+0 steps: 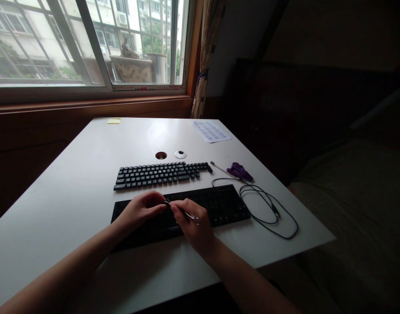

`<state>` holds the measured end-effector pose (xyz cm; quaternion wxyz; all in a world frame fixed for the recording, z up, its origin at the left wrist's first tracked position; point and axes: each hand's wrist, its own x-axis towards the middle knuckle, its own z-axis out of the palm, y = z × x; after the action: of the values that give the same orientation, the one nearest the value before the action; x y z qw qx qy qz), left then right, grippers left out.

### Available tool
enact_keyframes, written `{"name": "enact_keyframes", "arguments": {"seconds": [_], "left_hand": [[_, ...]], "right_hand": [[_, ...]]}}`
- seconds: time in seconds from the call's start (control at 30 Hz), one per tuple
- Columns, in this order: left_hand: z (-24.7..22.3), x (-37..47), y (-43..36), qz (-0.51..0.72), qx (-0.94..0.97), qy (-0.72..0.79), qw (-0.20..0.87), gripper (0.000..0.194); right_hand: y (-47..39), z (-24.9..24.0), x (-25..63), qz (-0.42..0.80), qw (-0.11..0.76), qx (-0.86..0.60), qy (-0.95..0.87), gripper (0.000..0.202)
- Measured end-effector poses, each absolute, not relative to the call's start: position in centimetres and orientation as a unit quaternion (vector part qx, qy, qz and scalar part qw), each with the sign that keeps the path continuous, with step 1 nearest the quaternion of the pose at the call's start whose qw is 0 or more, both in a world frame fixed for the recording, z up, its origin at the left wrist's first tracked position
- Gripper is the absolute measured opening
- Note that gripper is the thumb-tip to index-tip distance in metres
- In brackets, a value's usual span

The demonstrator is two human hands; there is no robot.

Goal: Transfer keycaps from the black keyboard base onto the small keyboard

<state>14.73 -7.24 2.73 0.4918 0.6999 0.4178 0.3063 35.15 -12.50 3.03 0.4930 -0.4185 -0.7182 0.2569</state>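
A black keyboard base lies near the front of the white table, and most of its keys appear to be off. Over its middle, my right hand pinches a thin metal tool whose tip points left. My left hand meets that tip, with thumb and forefinger closed on something small that I cannot make out. Behind the base, loose black keycaps stand in rows in keyboard layout.
The keyboard's cable loops at the right. Behind it lie a purple cloth and a thin brush. Farther back are a round cover, a table hole, printed paper and a yellow note.
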Motion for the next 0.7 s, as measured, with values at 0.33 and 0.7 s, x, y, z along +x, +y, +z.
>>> {"name": "enact_keyframes", "arguments": {"seconds": [0.33, 0.7], "left_hand": [[2.09, 14.23, -7.12, 0.337, 0.652, 0.358, 0.578, 0.03], [2.09, 13.93, -7.06, 0.357, 0.691, 0.29, 0.558, 0.019]], "right_hand": [[-12.51, 2.93, 34.8, 0.368, 0.506, -0.461, -0.629, 0.022], [-12.49, 3.06, 34.82, 0.387, 0.518, -0.463, -0.607, 0.025]]}}
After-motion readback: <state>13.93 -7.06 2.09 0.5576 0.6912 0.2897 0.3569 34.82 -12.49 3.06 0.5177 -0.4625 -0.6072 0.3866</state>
